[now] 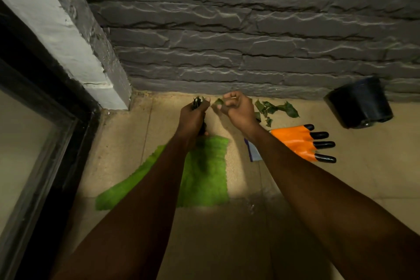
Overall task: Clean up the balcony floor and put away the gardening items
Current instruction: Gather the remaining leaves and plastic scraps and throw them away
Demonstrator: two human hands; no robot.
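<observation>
My left hand (193,116) grips a bunch of dark green leaves (197,100) that stick out above its fingers. My right hand (236,109) pinches a single leaf (218,102) close beside the left hand. More torn green leaves (276,109) lie scattered on the beige floor by the wall, just right of my right hand. An orange gardening glove with black fingertips (300,143) lies flat on the floor under my right wrist. A black plastic pot (359,104) lies tipped against the wall at the right.
A green cloth (204,179) is spread on the floor beneath my left forearm. A bluish flat item (253,151) peeks out beside my right arm. Grey stone wall (227,41) ahead, black door frame (45,98) at left.
</observation>
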